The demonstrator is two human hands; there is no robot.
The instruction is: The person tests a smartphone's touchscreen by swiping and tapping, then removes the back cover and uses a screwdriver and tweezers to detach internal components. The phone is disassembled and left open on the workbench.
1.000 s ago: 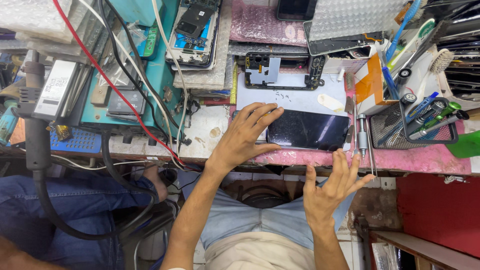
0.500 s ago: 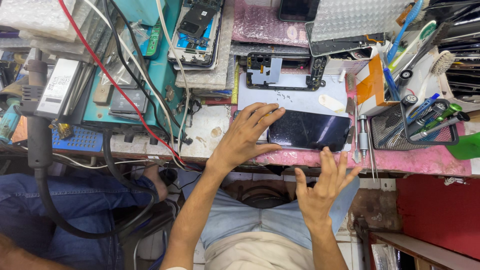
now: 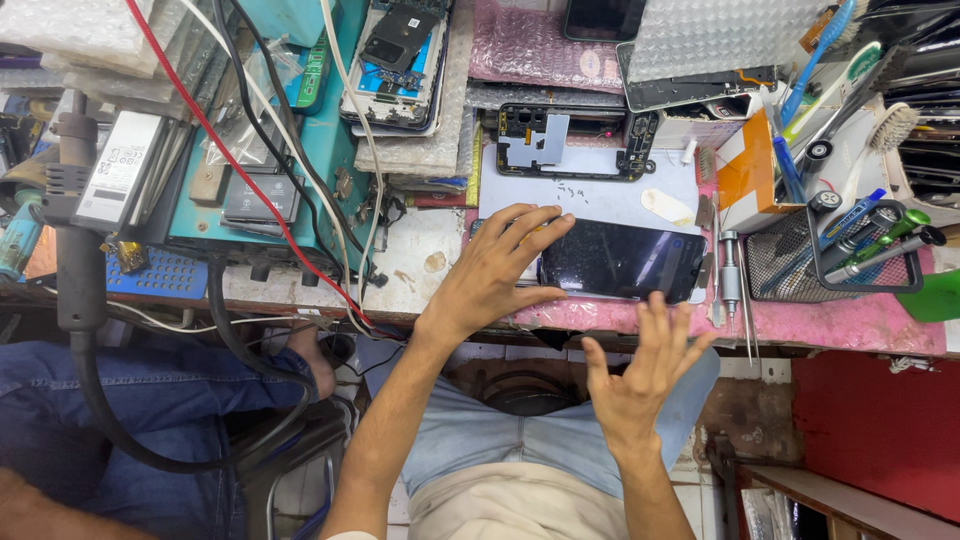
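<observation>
The left hand [image 3: 495,275] lies flat on the counter [image 3: 420,265], fingers spread and empty, fingertips touching the left end of the dark phone screen [image 3: 622,262]. The right hand [image 3: 640,375] hovers open, gripping nothing, fingertips just short of the screen's near edge. Risk: the screen lies close to the counter edge; a push from either hand could slide it off. The screwdriver [image 3: 729,272] beside it could scratch the glass.

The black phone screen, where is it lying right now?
The black phone screen lies flat at the bench's near edge, right of centre, with the left hand on its left end and the wire-mesh tool basket to its right.
</observation>
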